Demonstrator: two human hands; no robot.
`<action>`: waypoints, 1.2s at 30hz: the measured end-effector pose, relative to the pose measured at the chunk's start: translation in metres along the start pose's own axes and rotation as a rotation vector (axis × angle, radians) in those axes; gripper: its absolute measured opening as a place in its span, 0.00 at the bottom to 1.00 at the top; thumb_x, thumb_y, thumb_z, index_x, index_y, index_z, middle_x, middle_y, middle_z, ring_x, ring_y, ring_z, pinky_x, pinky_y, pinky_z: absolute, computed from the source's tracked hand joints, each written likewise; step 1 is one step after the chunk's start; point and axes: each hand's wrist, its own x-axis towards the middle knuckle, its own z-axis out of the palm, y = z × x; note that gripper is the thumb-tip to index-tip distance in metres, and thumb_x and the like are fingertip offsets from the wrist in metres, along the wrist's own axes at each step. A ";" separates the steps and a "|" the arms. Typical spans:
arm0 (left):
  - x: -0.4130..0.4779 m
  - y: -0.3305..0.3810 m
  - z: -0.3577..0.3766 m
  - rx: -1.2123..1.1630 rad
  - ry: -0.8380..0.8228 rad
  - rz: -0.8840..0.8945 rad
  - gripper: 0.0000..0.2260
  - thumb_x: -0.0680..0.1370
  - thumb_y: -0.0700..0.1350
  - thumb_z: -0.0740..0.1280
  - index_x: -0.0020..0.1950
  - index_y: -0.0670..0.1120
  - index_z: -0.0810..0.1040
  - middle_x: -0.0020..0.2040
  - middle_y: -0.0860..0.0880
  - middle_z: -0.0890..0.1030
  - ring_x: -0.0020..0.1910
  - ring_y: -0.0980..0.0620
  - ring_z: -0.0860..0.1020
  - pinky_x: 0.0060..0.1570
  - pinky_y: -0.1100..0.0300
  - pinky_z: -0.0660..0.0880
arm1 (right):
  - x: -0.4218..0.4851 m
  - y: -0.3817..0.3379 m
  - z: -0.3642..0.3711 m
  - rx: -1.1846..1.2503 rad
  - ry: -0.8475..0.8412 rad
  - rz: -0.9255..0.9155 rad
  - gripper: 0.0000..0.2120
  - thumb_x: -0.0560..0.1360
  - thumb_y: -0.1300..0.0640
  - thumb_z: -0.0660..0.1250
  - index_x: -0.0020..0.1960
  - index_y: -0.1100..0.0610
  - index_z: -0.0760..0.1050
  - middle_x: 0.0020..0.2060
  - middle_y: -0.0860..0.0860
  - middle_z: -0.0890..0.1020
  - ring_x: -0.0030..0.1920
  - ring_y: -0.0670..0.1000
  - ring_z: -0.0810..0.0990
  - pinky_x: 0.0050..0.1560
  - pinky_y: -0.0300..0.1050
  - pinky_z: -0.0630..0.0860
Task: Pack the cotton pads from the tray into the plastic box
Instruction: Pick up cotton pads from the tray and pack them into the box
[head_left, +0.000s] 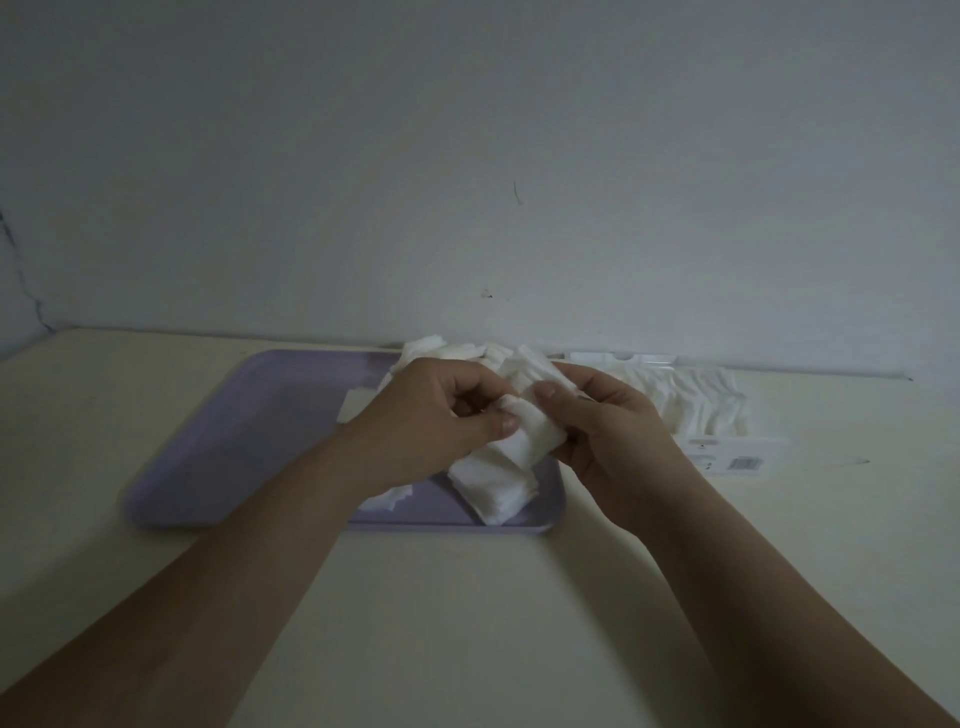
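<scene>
Cotton: a stack of white square cotton pads (527, 421), soft, light and apt to fan apart, so best pinched across its flat faces, I judge. My left grip (441, 410) and right grip (613, 431) both clasp it, thumbs on top, above the lilac plastic tray (249, 415), where loose pads (493, 488) remain. The clear plastic box (737, 452), part filled, stands beside the tray on the bench (467, 623).

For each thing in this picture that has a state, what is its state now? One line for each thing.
left hand: grips the held cotton pads, above the tray.
right hand: grips the same pads.
held cotton pads: bunched between both hands.
loose cotton pads: lying on the tray, not yet packed.
tray: flat on the table, partly bare.
plastic box: open, pads inside.
</scene>
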 end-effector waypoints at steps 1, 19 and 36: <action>0.000 -0.001 0.001 -0.002 0.043 -0.003 0.06 0.75 0.38 0.78 0.46 0.49 0.86 0.37 0.52 0.83 0.36 0.57 0.78 0.39 0.64 0.76 | 0.000 0.000 0.000 0.000 -0.007 0.002 0.11 0.79 0.65 0.69 0.60 0.65 0.82 0.52 0.64 0.86 0.49 0.58 0.85 0.48 0.51 0.84; 0.005 -0.007 0.007 -0.028 0.210 0.055 0.10 0.71 0.45 0.80 0.49 0.55 0.84 0.46 0.49 0.85 0.39 0.57 0.79 0.39 0.63 0.79 | -0.004 -0.001 0.009 0.055 -0.042 0.044 0.13 0.82 0.65 0.64 0.65 0.69 0.76 0.59 0.69 0.82 0.57 0.63 0.83 0.60 0.58 0.82; 0.001 -0.006 0.004 0.071 0.159 0.074 0.10 0.72 0.44 0.79 0.43 0.55 0.81 0.40 0.55 0.80 0.33 0.62 0.76 0.37 0.69 0.73 | 0.001 0.000 0.001 0.036 0.102 -0.003 0.12 0.84 0.64 0.61 0.57 0.64 0.83 0.51 0.62 0.87 0.51 0.59 0.87 0.49 0.49 0.84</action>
